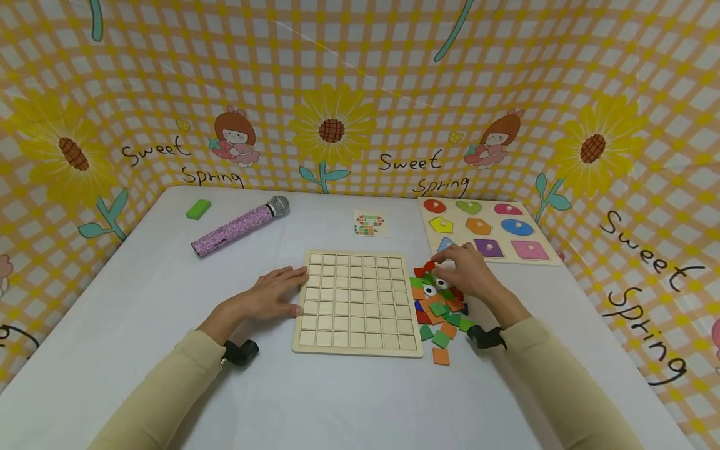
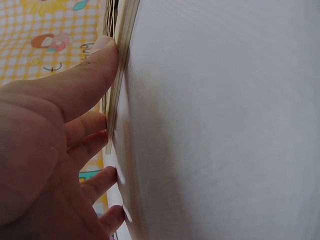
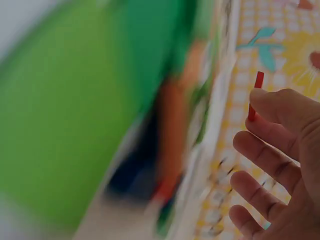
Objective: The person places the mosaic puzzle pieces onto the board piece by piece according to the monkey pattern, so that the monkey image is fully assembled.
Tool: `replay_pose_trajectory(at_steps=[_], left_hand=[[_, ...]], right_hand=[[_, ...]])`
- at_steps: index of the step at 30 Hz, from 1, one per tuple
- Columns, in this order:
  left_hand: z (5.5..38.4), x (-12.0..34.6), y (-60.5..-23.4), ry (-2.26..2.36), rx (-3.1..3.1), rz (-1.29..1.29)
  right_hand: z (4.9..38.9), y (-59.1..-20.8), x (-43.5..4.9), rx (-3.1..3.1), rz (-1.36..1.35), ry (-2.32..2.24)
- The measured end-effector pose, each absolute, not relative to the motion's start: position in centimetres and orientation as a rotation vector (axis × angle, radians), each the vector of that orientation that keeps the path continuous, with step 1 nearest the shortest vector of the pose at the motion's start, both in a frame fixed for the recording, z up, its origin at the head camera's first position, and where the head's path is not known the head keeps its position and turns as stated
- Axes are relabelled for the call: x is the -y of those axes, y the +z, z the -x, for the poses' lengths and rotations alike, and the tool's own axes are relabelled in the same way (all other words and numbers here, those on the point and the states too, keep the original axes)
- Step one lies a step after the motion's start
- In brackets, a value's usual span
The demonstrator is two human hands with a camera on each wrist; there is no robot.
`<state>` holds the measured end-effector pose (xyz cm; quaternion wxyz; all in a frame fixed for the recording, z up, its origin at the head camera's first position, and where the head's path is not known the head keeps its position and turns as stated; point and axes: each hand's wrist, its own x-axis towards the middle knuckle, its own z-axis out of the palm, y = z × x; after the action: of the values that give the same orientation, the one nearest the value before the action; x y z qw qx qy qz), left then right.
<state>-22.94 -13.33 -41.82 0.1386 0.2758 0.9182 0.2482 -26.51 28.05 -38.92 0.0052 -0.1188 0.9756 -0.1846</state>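
A wooden grid board (image 1: 357,306) with square cells lies mid-table. The left hand (image 1: 271,294) touches its left edge, fingers spread; in the left wrist view, the thumb (image 2: 95,70) rests against the board's side (image 2: 120,75). Over a pile of colored tiles (image 1: 441,306) right of the board, the right hand (image 1: 469,272) pinches a red tile (image 3: 259,80) between thumb and index finger, its other fingers loosely bent. Orange, green, red and blue tiles make up the pile, two with eye prints. Close green tiles (image 3: 75,120) blur the right wrist view.
A small pattern card (image 1: 370,224) lies behind the board. At the back right is a wooden shape puzzle (image 1: 458,212) with knobbed pieces. A pink glitter microphone (image 1: 233,231) and a green block (image 1: 199,209) lie at the back left. Patterned cloth (image 1: 332,62) walls the table.
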Motion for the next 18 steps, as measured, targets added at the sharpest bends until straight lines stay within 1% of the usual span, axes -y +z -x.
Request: replay_pose_trajectory(at_steps=[11,15,18], left_hand=[[23.0,13.4,-42.1,0.718,-2.658,-0.818],[23.0,13.3,-42.0,0.721,-2.662,-0.816],[22.9,13.3,-41.9,0.717,-2.664,-0.812]], right_hand=[[25.7,-37.2,-19.9,-3.051,0.713,-0.748],[26.1,-37.4,-17.0,-3.053,0.754,-0.752],[26.5,-37.7,-15.0,-3.042,0.721,-0.738]])
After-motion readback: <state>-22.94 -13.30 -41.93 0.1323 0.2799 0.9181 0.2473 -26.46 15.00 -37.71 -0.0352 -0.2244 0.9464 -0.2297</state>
